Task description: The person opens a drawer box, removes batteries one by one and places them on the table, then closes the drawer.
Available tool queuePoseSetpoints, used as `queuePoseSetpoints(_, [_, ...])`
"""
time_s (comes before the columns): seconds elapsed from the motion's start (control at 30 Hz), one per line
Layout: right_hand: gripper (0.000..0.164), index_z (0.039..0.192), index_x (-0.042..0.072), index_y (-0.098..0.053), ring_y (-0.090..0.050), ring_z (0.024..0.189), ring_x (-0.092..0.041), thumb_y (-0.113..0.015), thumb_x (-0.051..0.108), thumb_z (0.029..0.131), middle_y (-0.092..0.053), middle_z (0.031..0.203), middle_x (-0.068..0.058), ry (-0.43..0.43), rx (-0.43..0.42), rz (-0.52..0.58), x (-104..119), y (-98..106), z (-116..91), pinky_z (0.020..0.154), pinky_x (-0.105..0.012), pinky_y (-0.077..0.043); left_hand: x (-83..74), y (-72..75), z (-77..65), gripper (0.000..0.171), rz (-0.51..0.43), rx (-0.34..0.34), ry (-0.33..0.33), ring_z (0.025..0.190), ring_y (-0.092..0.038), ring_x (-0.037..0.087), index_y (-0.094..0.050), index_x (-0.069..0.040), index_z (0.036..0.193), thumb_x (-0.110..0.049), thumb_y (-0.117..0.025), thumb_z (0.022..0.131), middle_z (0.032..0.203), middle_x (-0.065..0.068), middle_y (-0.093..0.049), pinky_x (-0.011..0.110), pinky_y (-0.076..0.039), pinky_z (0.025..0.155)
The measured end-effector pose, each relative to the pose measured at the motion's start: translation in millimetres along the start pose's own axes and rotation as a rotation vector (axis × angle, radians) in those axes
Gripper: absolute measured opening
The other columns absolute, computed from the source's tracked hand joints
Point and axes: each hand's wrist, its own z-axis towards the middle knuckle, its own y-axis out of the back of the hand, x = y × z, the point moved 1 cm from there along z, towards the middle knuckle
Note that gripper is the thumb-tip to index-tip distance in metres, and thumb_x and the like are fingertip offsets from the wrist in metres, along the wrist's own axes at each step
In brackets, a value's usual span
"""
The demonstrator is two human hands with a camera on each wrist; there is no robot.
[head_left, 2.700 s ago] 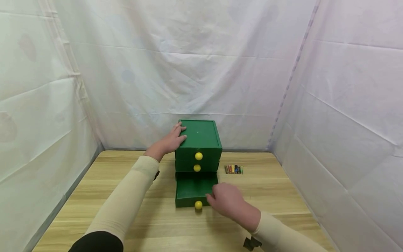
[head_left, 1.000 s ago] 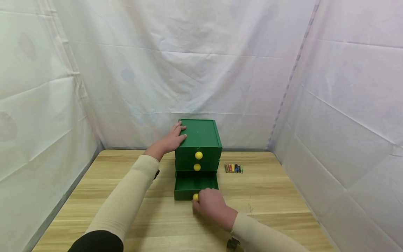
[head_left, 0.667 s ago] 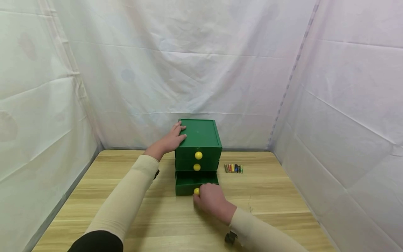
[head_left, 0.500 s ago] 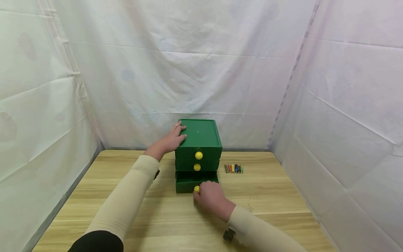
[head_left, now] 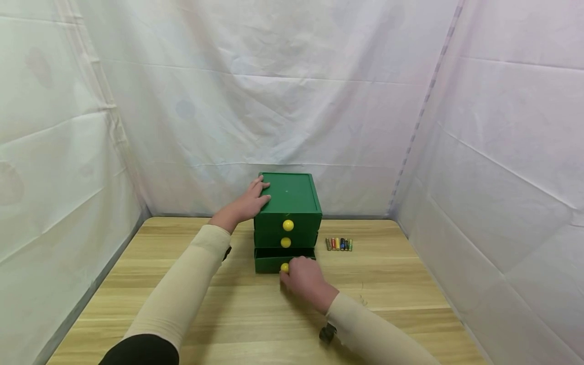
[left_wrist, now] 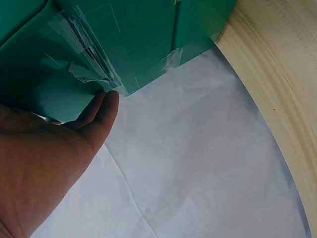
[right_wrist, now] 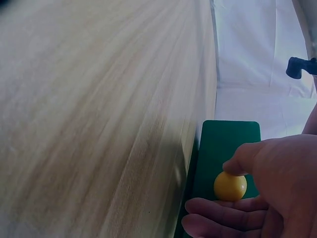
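Observation:
A green drawer cabinet (head_left: 292, 190) with round yellow knobs stands at the back middle of the wooden table. My left hand (head_left: 248, 204) rests on its top left edge, fingers spread; in the left wrist view the fingertips lie along its taped green side. The bottom drawer (head_left: 266, 265) sticks out part way, and the strip of its inside that shows is dark. My right hand (head_left: 307, 279) holds that drawer's yellow knob (right_wrist: 230, 186), thumb on one side and fingers on the other. Both upper drawers are closed.
Several short coloured sticks (head_left: 339, 245) lie in a row on the table (head_left: 378, 274), right of the cabinet. White cloth (head_left: 292, 111) hangs behind and on both sides. A small dark clip-like piece (head_left: 327, 333) sits by my right sleeve.
My right hand has moved from the drawer's right front corner onto the knob. The bottom drawer has slid inward, much less of it sticking out. My left hand has stayed in place.

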Motion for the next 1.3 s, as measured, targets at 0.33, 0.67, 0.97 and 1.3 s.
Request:
queuePoseSetpoints(0.33, [0.055,0.060,0.020,-0.057,-0.050,0.052,-0.013,-0.070,0.043,0.108,-0.052,0.058,0.005,-0.019,-0.002,0.051,-0.9,1.1,6.1,0.049,-0.030,-0.042,0.3,-0.1,0.0,0.060,0.004,-0.002,-0.003,0.170,0.007,0.038,-0.024,-0.003,0.174,-0.030,-0.037,0.122,0.185,0.013,0.012,0.063,-0.018,0.132])
queuePoseSetpoints(0.67, [0.055,0.061,0.019,-0.058,-0.051,0.052,-0.014,-0.070,0.044,0.108,-0.054,0.060,0.004,-0.042,0.008,0.050,-1.7,-1.7,13.0,0.049,-0.030,-0.043,1.6,-0.4,0.5,0.060,-0.010,-0.002,-0.004,0.170,0.008,0.038,-0.024,-0.002,0.174,-0.031,-0.038,0.123,0.185,0.013,0.012,0.063,-0.016,0.132])
queuePoseSetpoints(0.97, [0.057,0.059,0.018,-0.056,-0.049,0.050,-0.014,-0.068,0.042,0.109,-0.049,0.056,0.004,-0.044,-0.012,0.078,-5.0,-5.6,20.2,0.047,-0.031,-0.041,1.7,0.0,0.8,0.060,0.000,-0.003,0.001,0.170,0.007,0.038,-0.025,-0.003,0.174,-0.031,-0.038,0.123,0.185,0.012,0.012,0.063,-0.016,0.132])
queuePoseSetpoints(1.3, [0.059,0.059,0.018,-0.055,-0.048,0.050,-0.014,-0.068,0.043,0.110,-0.048,0.055,0.004,-0.048,-0.027,0.056,-6.3,-8.7,24.2,0.047,-0.031,-0.041,2.2,0.0,1.7,0.060,0.016,-0.006,0.004,0.170,0.006,0.038,-0.024,-0.004,0.175,-0.031,-0.037,0.123,0.185,0.012,0.011,0.063,-0.016,0.132])
